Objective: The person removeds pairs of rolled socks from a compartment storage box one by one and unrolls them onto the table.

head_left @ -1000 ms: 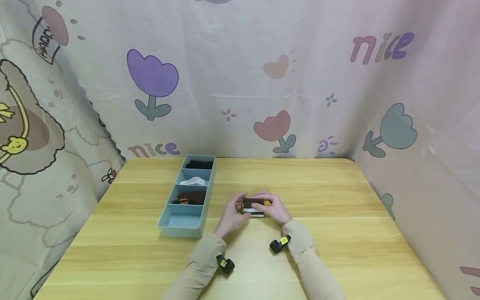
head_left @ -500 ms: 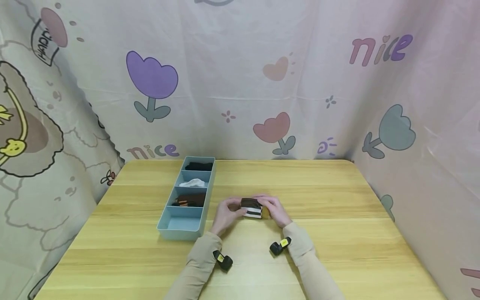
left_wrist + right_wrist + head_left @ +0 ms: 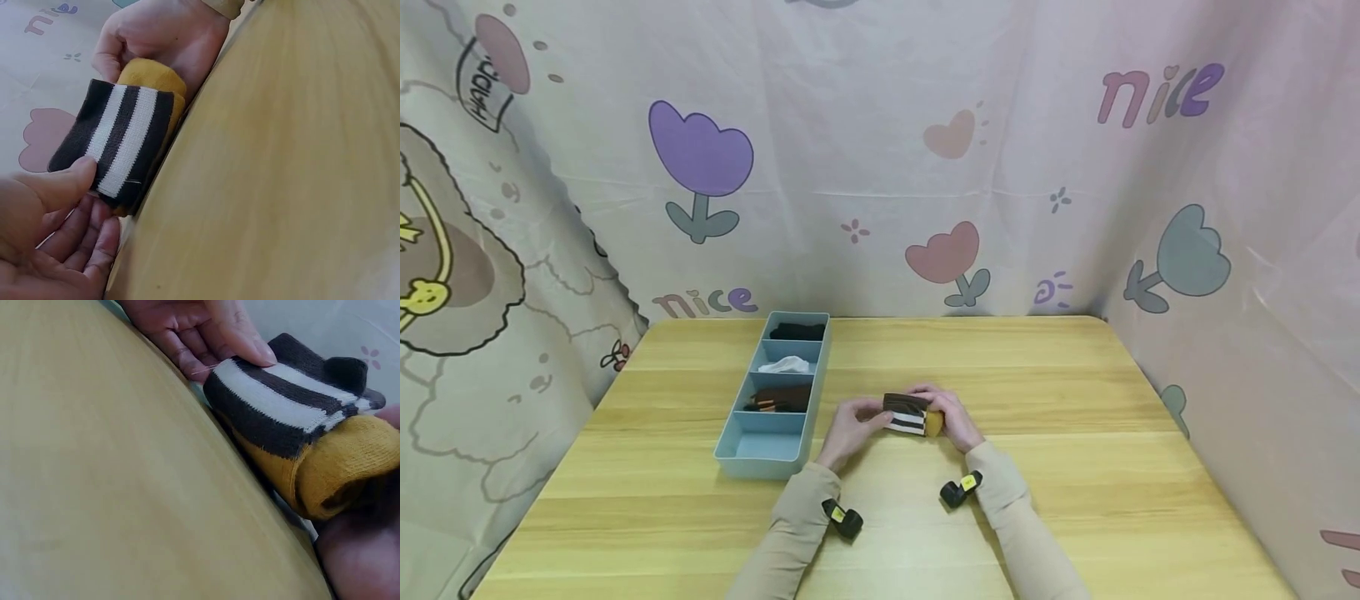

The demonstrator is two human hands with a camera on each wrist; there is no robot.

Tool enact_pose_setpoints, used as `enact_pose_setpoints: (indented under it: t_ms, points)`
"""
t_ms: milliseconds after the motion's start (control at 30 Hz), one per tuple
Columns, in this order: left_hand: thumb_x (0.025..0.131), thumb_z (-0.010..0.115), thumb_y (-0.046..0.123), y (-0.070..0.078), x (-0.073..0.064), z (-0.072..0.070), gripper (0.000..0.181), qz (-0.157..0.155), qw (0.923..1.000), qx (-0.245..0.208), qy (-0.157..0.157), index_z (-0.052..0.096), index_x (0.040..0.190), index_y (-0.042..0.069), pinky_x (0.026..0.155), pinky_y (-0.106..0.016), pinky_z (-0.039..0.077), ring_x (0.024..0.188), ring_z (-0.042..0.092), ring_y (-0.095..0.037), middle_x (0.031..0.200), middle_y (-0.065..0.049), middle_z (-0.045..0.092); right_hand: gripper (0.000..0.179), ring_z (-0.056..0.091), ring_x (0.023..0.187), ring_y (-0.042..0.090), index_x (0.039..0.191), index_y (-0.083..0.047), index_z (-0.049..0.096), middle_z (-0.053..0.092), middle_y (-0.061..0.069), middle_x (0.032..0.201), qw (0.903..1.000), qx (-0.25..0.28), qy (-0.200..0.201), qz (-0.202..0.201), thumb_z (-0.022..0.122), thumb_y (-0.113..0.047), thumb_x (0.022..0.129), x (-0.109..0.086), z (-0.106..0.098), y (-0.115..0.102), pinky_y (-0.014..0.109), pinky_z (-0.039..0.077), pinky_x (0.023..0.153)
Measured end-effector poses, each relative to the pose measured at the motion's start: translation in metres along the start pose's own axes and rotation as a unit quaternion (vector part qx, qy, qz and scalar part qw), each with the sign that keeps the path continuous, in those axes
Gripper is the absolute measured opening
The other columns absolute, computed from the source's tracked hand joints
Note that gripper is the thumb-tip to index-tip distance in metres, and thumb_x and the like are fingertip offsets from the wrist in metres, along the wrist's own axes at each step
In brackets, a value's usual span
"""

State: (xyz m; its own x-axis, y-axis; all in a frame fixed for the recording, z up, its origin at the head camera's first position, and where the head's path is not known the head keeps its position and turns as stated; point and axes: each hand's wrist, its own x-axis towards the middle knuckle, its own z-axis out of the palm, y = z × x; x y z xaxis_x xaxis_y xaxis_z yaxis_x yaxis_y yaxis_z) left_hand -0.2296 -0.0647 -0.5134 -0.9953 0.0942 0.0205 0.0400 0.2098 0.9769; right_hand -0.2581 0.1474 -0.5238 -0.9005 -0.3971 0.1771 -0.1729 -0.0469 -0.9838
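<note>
A rolled bundle of socks point(image 3: 906, 417), dark brown with white stripes and a mustard-yellow end, sits low over the table between both hands. My left hand point(image 3: 852, 429) pinches its striped end; the thumb presses on the white stripes in the left wrist view, the fingers lying underneath. At the opposite end, my right hand point(image 3: 955, 419) holds the yellow part point(image 3: 347, 459), its fingers round the far side and partly hidden by the roll. A loose white thread point(image 3: 205, 370) sticks out near the left fingertips in the right wrist view.
A light blue divided box point(image 3: 816, 408) stands left of the hands. From back to front, its compartments hold a black cloth bundle point(image 3: 797, 332), a white cloth point(image 3: 786, 365) and a brown bundle with orange stripes point(image 3: 782, 398); the front one is bare.
The left hand has shifted from over the bundle's left end to its striped edge. More of the white stripes and the yellow end now show, as the right thumb has moved off the top.
</note>
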Motion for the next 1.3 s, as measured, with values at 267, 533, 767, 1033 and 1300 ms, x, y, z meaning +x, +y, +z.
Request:
enact_pose_setpoints:
  t_ms: [267,533,767,1033,1300]
  points:
    - [0.093,0.07,0.013,-0.0006,0.001,-0.0043,0.021,-0.012,0.9985,0.019,-0.051,0.071,0.105,-0.005,0.085,-0.026,0.05,0.098,0.07,-0.018,0.107,-0.022,0.076,0.034,0.051,0.118,0.008,0.122,0.01,0.065,0.058,0.029,0.131,0.992,-0.113,0.044,-0.036,0.051,0.01,0.091,-0.001,0.0016,0.0015,0.018,0.039,0.104]
    - [0.101,0.06,0.023,0.0029,0.0006,-0.0065,0.029,-0.008,0.995,0.027,-0.095,0.068,0.11,-0.004,0.089,-0.029,0.048,0.105,0.067,-0.023,0.113,-0.022,0.073,0.027,0.053,0.114,0.01,0.113,0.011,0.069,0.06,0.029,0.125,0.9914,-0.109,0.063,-0.036,0.05,0.008,0.094,0.0001,0.0008,0.0035,0.015,0.04,0.1]
    - [0.105,0.049,0.024,0.0065,-0.0001,-0.0056,0.035,-0.031,0.9971,0.024,-0.066,0.068,0.112,-0.005,0.083,-0.025,0.045,0.093,0.057,-0.012,0.103,-0.012,0.069,0.048,0.05,0.127,0.026,0.123,0.008,0.066,0.055,0.03,0.135,0.991,-0.112,-0.02,-0.071,0.048,0.011,0.079,-0.0025,-0.0036,0.0036,0.029,0.035,0.11]
    - [0.098,0.05,0.012,0.0066,0.0005,-0.004,0.029,-0.038,0.9968,0.004,-0.069,0.074,0.098,-0.005,0.094,-0.03,0.048,0.099,0.065,-0.013,0.101,-0.015,0.077,0.049,0.05,0.127,0.028,0.126,0.004,0.065,0.055,0.026,0.136,0.9899,-0.12,-0.021,-0.073,0.057,0.012,0.078,-0.0053,-0.0038,0.0014,0.03,0.035,0.11]
    - [0.087,0.072,0.008,0.0052,-0.0027,-0.0041,0.013,-0.015,0.9953,0.055,-0.078,0.079,0.096,0.001,0.077,-0.021,0.049,0.083,0.062,-0.007,0.099,-0.013,0.076,0.034,0.049,0.128,0.027,0.123,0.007,0.065,0.056,0.028,0.135,0.9929,-0.101,0.005,-0.062,0.064,0.004,0.089,-0.0042,-0.0011,0.0033,0.016,0.038,0.106]
